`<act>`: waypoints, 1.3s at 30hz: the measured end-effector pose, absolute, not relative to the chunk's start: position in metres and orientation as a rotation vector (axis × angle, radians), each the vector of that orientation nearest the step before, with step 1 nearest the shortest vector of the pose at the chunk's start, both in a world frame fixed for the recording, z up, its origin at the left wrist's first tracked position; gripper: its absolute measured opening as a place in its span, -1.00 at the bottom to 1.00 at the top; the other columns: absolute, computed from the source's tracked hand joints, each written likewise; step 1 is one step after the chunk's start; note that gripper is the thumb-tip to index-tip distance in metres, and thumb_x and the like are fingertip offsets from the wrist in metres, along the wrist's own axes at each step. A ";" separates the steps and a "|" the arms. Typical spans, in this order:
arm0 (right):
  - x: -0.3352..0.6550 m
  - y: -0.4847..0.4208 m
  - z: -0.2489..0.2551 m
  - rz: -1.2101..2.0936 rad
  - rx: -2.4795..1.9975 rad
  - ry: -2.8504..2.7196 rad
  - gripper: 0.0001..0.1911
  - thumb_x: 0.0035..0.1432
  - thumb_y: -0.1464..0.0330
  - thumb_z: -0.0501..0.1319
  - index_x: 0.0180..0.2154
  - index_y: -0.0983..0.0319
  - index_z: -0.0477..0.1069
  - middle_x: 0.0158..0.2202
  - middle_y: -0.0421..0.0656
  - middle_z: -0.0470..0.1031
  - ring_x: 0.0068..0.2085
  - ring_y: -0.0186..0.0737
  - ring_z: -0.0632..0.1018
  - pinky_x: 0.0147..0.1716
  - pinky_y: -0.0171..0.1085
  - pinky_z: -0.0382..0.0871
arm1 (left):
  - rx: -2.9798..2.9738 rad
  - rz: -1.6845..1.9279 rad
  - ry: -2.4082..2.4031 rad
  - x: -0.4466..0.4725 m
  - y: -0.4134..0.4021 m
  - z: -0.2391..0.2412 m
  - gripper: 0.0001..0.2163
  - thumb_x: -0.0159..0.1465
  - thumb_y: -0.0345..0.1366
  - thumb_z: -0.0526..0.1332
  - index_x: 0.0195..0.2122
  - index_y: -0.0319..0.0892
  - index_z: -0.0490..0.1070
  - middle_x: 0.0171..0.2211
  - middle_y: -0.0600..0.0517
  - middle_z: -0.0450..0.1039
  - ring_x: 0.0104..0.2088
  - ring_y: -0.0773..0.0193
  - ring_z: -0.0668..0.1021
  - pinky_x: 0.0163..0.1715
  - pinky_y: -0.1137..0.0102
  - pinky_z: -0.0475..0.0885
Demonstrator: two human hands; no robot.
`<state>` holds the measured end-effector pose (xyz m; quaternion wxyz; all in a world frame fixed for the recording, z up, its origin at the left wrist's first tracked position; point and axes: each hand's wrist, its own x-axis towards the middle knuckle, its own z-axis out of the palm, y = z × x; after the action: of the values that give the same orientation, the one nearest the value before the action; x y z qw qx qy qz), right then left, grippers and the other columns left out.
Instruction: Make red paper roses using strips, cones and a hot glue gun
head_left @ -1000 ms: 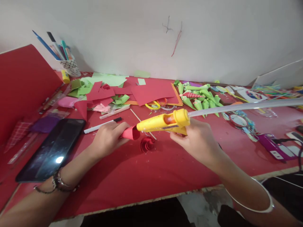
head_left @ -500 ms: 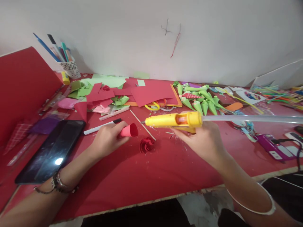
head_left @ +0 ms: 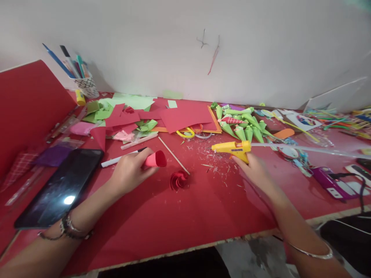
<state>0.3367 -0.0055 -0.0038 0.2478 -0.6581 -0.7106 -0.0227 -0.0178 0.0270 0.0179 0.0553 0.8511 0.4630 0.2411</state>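
Glue gun (head_left: 232,147) farther right near clippings (head_left: 217,162), hands (head_left: 129,172) tight round it and red roll (head_left: 156,158)

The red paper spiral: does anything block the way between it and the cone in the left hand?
Nothing visible stands between the red paper spiral and the red paper cone in the left hand; the thin stick lies farther back.

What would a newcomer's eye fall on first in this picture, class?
First, probably the bright yellow plastic glue gun in the right hand, standing out against the red tabletop right of centre. Next, the rolled red paper piece in the left hand and the coiled red paper spiral between the hands. Behind the glue gun lies a cluster of green paper cones.
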 end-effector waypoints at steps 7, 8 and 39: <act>0.350 -0.007 -0.015 -0.023 -1.875 -2.096 -0.69 0.13 0.22 0.03 -0.19 0.31 0.28 -0.25 0.01 0.44 -0.23 -0.07 0.49 -0.35 -0.20 0.35 | 2.557 0.701 1.441 -0.020 0.029 0.016 -0.91 0.07 -0.28 0.10 -0.46 -0.19 0.26 -0.67 0.12 0.27 -0.67 0.38 0.34 -0.66 0.52 0.16; 0.352 -0.007 -0.014 -0.051 -1.892 -2.135 -0.66 0.11 0.21 0.05 -0.16 0.32 0.27 -0.23 0.03 0.43 -0.21 -0.05 0.48 -0.31 -0.17 0.35 | 2.553 0.700 1.440 -0.021 0.029 0.016 -0.90 0.07 -0.28 0.10 -0.45 -0.19 0.26 -0.65 0.11 0.29 -0.66 0.38 0.35 -0.65 0.52 0.17; 0.175 -0.029 0.030 0.116 -1.634 -2.531 -0.33 -0.08 -0.09 0.07 -0.01 0.18 0.19 -0.23 -0.08 0.39 -0.37 -0.11 0.48 -0.55 -0.26 0.24 | 2.351 0.267 1.785 -0.022 0.041 0.008 -0.66 0.14 -0.07 0.03 -0.21 -0.21 0.33 -0.39 -0.09 0.45 -0.36 0.04 0.49 -0.50 0.38 0.26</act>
<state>0.1748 -0.0289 0.0304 0.0636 -0.5408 -0.8378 0.0385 -0.0219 0.0414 0.0083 0.0888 0.7901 0.5998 0.0899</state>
